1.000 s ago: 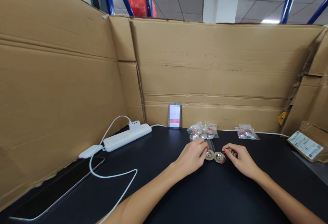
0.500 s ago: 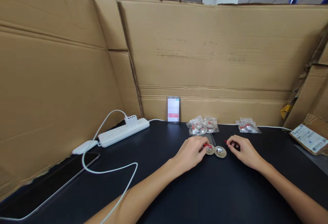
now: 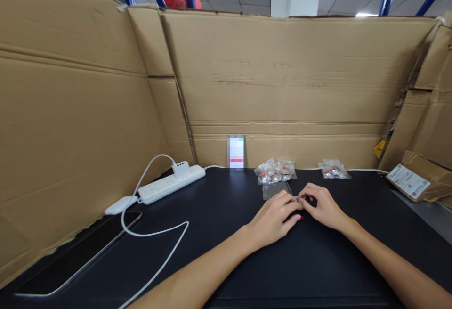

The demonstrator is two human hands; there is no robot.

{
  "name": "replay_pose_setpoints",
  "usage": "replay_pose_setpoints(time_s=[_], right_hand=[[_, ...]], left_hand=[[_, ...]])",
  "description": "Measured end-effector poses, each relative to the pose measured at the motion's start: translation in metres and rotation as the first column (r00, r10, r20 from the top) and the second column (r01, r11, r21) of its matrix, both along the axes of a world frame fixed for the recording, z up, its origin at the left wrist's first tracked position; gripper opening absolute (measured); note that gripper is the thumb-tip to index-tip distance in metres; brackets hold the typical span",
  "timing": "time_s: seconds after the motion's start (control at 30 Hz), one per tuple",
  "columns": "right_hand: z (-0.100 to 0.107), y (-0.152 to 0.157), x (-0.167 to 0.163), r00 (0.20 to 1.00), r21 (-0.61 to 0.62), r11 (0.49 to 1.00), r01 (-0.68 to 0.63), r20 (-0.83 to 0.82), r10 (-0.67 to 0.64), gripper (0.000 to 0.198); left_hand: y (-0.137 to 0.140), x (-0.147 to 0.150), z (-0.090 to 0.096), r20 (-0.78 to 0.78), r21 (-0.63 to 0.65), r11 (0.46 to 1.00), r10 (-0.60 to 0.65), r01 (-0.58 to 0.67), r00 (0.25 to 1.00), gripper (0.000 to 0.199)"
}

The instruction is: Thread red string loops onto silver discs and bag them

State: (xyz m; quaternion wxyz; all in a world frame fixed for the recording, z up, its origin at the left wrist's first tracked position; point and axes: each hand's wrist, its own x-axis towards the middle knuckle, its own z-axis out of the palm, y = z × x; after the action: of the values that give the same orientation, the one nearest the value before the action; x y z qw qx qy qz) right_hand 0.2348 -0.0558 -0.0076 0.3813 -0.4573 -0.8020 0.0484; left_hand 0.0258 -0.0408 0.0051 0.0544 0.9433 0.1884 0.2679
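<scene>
My left hand [image 3: 277, 215] is curled low over the black table, its thumb drawn under the fingers. Beside the thumb tip shows a bit of red cord [image 3: 301, 217], like that on the finger cymbals, whose discs are now hidden by the hand. My right hand [image 3: 322, 207] meets the left fingertips, thumb and index finger pinched at a small greyish edge [image 3: 298, 199] too small to identify. Just behind the left hand lies a flat clear plastic bag [image 3: 275, 189]. Beyond it are several bagged red-corded cymbals [image 3: 276, 171].
Another small bagged bundle [image 3: 334, 169] sits behind the right hand. A phone [image 3: 236, 152] leans against the cardboard wall [image 3: 282, 78]. To the left are a power strip [image 3: 172, 184], a white cable [image 3: 155, 233] and a dark tablet-like slab [image 3: 81, 257]. At right lies a labelled brown parcel [image 3: 422, 177].
My hands have come together, the right moving left to the left fingertips. The two cymbal discs seen between them are now covered. The view has shifted slightly.
</scene>
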Motion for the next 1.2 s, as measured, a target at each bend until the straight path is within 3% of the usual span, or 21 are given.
replay_pose_setpoints(time_s=[0.13, 0.27, 0.33, 0.47, 0.53, 0.7, 0.83, 0.93, 1.03, 1.2], right_hand=[[0.004, -0.008, -0.005, 0.995, -0.044, 0.996, -0.079, 0.059, 0.082, 0.016], [0.006, -0.013, -0.010, 0.978, -0.115, 0.984, -0.135, 0.143, 0.151, 0.017], [0.004, -0.011, -0.009, 0.985, -0.098, 0.989, -0.110, 0.123, 0.122, 0.021], [-0.002, 0.004, 0.012, 0.995, -0.009, 0.995, 0.099, 0.021, -0.099, 0.024], [-0.007, 0.013, 0.027, 0.985, -0.028, 0.986, 0.166, 0.054, -0.164, 0.020], [-0.017, 0.023, 0.047, 0.975, -0.127, 0.978, 0.165, 0.169, -0.142, 0.013], [-0.006, 0.014, 0.038, 0.985, -0.095, 0.985, 0.147, 0.105, -0.137, 0.015], [0.012, 0.001, 0.023, 0.998, -0.071, 0.996, 0.055, 0.040, -0.053, 0.012], [0.023, -0.012, 0.011, 0.993, -0.162, 0.984, -0.079, 0.070, 0.092, 0.010], [0.021, -0.019, 0.002, 0.965, -0.243, 0.957, -0.159, 0.169, 0.203, 0.006]], left_hand=[[0.014, -0.008, 0.007, 0.108, 0.014, 0.994, 0.109, -0.111, 0.988, 0.021], [0.030, -0.016, 0.006, -0.004, 0.029, 0.997, 0.069, -0.069, 0.998, 0.020], [0.032, -0.018, 0.003, -0.066, 0.027, 0.998, 0.056, -0.055, 0.996, 0.020], [0.029, -0.016, -0.001, -0.106, 0.037, 0.996, 0.089, -0.085, 0.990, 0.022], [0.026, -0.015, -0.001, -0.114, 0.050, 0.994, 0.099, -0.094, 0.989, 0.022], [0.022, -0.015, 0.001, -0.126, 0.060, 0.992, 0.114, -0.107, 0.985, 0.024], [0.023, -0.014, 0.004, -0.075, 0.079, 0.985, 0.159, -0.153, 0.984, 0.028], [0.027, -0.013, 0.004, -0.052, 0.096, 0.973, 0.216, -0.211, 0.975, 0.026], [0.031, -0.011, 0.001, -0.058, 0.076, 0.970, 0.236, -0.231, 0.970, 0.023], [0.026, -0.008, -0.005, -0.105, 0.066, 0.982, 0.185, -0.178, 0.977, 0.023]])
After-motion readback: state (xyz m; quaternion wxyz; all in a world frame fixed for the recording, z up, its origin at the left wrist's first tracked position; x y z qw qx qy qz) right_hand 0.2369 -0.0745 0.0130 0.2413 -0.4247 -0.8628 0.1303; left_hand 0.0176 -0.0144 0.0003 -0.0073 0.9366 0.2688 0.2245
